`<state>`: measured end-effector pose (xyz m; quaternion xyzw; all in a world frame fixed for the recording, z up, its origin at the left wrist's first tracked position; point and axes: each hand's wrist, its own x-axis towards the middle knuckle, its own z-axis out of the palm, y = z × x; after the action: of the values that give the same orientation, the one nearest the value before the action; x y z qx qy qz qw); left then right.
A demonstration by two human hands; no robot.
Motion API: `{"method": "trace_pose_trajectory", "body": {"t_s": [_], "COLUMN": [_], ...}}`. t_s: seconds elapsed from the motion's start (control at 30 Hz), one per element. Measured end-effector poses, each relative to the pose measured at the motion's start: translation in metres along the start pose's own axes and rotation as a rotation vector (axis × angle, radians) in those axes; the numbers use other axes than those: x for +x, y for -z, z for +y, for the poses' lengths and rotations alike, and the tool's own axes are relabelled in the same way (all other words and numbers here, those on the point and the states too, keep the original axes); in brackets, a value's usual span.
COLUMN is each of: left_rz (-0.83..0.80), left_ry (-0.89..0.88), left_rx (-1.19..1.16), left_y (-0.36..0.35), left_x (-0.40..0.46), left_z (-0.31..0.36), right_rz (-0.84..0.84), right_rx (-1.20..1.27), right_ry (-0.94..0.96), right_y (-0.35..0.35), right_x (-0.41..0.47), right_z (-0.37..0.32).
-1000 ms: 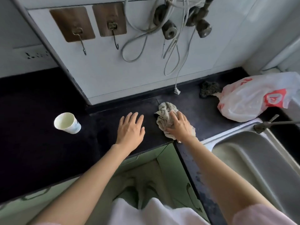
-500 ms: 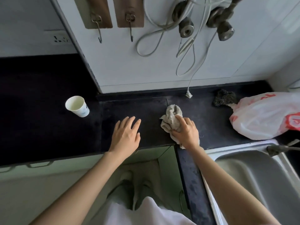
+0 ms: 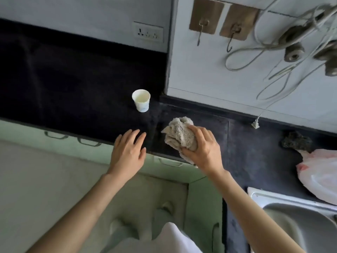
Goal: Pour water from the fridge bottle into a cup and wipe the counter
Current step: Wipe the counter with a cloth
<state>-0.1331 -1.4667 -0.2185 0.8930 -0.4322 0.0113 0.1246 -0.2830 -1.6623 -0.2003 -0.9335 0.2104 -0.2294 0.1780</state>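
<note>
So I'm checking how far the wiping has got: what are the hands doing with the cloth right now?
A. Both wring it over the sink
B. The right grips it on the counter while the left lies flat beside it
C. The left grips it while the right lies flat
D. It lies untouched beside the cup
B: the right hand curls round the bunched cloth on the dark counter, while the left hand lies open and flat near the edge.

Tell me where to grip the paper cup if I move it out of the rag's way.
Grip the paper cup round its side wall, coming from the near side with the free left hand. It stands upright with liquid inside, so keep it level and squeeze lightly. The right hand holds the rag.
</note>
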Motion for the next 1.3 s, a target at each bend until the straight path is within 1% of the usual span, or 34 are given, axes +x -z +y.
{"method": "trace_pose_trajectory", "body": {"t_s": [0.23, 0.37, 0.47, 0.6, 0.73, 0.87, 0.97, 1.13, 1.3], "left_rz": [0.049, 0.006, 0.004, 0.024, 0.078, 0.108, 0.113, 0.144, 0.152], "left_ry": [0.232, 0.359, 0.468, 0.600, 0.730, 0.845, 0.913, 0.988, 1.064], "left_rx": [0.034, 0.078, 0.083, 0.082, 0.093, 0.103, 0.097, 0.139, 0.155], "left_y": [0.039, 0.052, 0.059, 0.072, 0.080, 0.084, 0.090, 0.099, 0.113], "left_x": [-0.094, -0.169, -0.221, -0.279, -0.320, -0.344, -0.351, -0.341, -0.317], "left_z": [-0.111, -0.182, -0.227, -0.267, -0.297, -0.327, -0.353, -0.414, -0.487], "right_rz": [-0.149, -0.246, -0.311, -0.378, -0.393, -0.396, -0.392, -0.450, -0.522], "right_rx": [0.041, 0.037, 0.067, 0.088, 0.133, 0.145, 0.147, 0.225, 0.275], "right_ry": [0.227, 0.342, 0.404, 0.482, 0.602, 0.753, 0.832, 0.903, 0.897], "right_y": [-0.073, -0.126, -0.166, -0.206, -0.236, -0.271, -0.299, -0.348, -0.395], "right_x": [0.005, -0.012, -0.026, -0.040, -0.039, -0.025, -0.009, 0.032, 0.090], "right_z": [-0.123, -0.197, -0.247, -0.309, -0.364, -0.414, -0.448, -0.505, -0.568]}}
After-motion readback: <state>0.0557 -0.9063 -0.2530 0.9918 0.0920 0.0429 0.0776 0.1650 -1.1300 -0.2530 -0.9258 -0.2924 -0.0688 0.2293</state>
